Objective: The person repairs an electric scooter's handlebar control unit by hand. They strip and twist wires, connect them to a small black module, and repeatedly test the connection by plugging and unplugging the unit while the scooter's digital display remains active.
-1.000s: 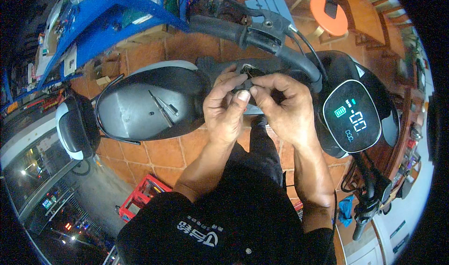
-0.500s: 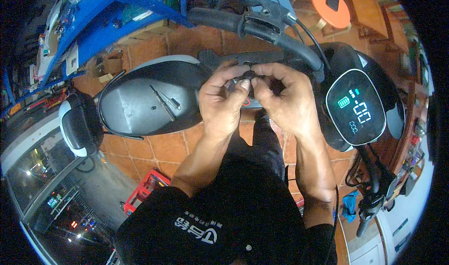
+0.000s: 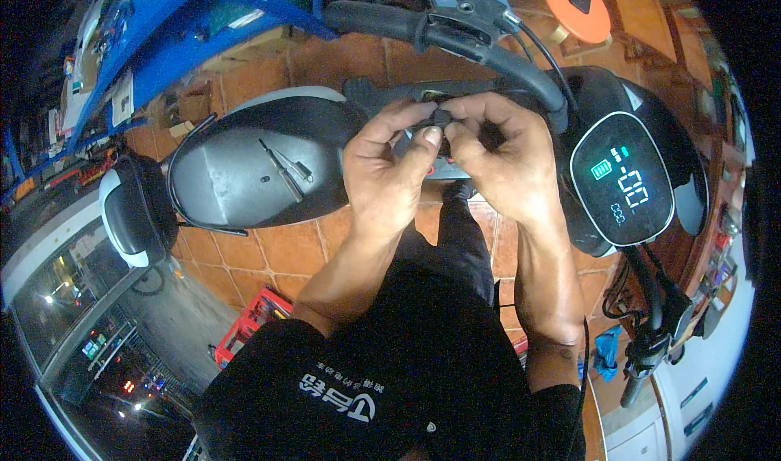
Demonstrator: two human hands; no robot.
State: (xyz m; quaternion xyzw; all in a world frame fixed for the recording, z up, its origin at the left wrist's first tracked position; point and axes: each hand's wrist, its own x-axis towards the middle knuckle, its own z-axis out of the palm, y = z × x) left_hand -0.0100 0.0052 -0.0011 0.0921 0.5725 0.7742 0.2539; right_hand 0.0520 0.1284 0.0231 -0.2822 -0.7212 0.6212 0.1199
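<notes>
My left hand [image 3: 386, 166] and my right hand [image 3: 511, 158] meet above the middle of an electric scooter, thumbs and fingertips pinched together. Between them is a small black piece [image 3: 441, 118], mostly covered by the fingers; its exact kind cannot be made out. Left of my hands is the scooter's black seat [image 3: 220, 168], with a thin screwdriver-like tool [image 3: 281, 170] and a small dark item with a metal tip [image 3: 303, 170] lying on it. To the right, the scooter's round-cornered display [image 3: 622, 178] is lit.
One black handlebar grip [image 3: 374, 21] reaches across the far side; the other grip [image 3: 634, 388] points toward the lower right. A blue metal rack [image 3: 171, 62] stands far left. A red tool case [image 3: 254, 323] lies on the tiled floor, and an orange-topped stool [image 3: 576, 7] stands far right.
The fingertips have shifted slightly around the black piece, which now shows a little more between them. The view has moved slightly; both hands keep their pinch.
</notes>
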